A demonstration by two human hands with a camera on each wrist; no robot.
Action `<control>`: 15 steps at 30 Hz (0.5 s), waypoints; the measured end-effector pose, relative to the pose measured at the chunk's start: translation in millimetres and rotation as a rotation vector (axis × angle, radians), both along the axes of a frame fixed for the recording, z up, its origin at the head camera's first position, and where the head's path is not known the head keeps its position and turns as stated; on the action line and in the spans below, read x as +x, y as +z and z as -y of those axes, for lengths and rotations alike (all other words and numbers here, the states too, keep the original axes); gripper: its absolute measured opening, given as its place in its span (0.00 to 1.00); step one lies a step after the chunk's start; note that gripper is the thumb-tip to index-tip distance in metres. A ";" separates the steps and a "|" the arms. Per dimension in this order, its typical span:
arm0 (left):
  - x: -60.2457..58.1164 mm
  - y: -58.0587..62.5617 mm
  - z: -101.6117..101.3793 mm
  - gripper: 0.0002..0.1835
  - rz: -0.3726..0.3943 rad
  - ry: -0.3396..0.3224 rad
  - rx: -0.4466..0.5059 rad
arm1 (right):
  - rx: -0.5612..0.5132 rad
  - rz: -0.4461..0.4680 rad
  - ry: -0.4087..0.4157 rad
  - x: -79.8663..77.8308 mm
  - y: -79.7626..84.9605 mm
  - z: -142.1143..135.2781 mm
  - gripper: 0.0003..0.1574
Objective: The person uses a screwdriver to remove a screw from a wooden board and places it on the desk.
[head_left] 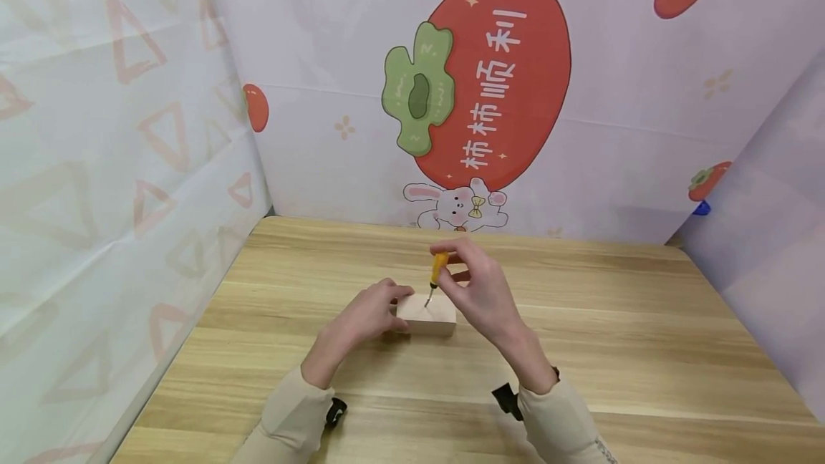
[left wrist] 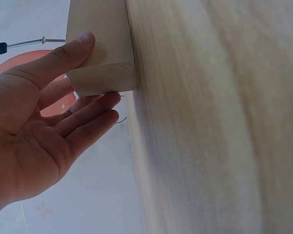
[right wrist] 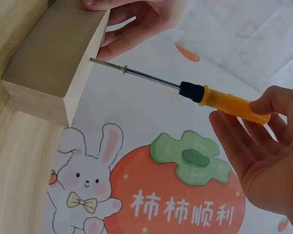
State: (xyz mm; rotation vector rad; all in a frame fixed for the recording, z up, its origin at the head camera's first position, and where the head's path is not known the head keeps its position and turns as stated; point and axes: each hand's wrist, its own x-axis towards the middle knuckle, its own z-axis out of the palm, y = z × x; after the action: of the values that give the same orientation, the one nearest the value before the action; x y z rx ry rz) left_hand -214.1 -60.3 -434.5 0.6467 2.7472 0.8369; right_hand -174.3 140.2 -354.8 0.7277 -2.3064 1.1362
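A pale wooden block (head_left: 433, 326) lies on the table, and my left hand (head_left: 369, 315) holds it at its left end, thumb on the near face and fingers behind. My right hand (head_left: 480, 288) grips the yellow handle of a screwdriver (right wrist: 234, 106) between thumb and fingertips. The screwdriver has a black collar and a steel shaft, and its tip meets the head of a screw (right wrist: 107, 64). That screw stands on the block's top face, its point at the wood and most of its thread showing. In the head view screwdriver and screw lean slightly.
The wood-grain table (head_left: 619, 335) spreads around the block. Behind it hangs a cloth backdrop (head_left: 309, 156) printed with persimmons and a rabbit; another patterned cloth (head_left: 84, 235) stands at the left. A small blue object (head_left: 702, 208) shows at the back right.
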 end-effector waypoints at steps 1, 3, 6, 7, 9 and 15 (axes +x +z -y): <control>0.0 -0.1 0.1 0.31 0.000 0.001 0.000 | 0.000 -0.003 0.003 0.3 0.0 -0.8 0.19; -0.1 -0.1 0.4 0.32 0.000 0.003 0.000 | 0.001 -0.006 0.009 1.1 -0.3 -2.5 0.18; 0.2 0.2 0.6 0.32 0.001 0.005 0.004 | 0.009 0.003 0.015 3.0 0.0 -5.1 0.19; 0.3 0.2 0.7 0.32 0.003 0.005 0.004 | 0.012 0.007 0.018 3.6 0.0 -6.1 0.19; 0.6 0.5 0.6 0.32 0.005 0.007 0.004 | 0.019 0.012 0.020 4.8 0.1 -8.5 0.20; 1.1 0.8 0.0 0.32 -0.002 0.003 0.004 | 0.018 0.006 0.011 6.9 -0.5 -20.2 0.22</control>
State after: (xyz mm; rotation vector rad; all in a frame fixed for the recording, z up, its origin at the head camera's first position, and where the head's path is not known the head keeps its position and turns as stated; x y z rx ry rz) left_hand -213.1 -60.3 -433.7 0.6451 2.7494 0.8427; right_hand -167.4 160.3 -355.3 0.7450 -2.3231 1.1251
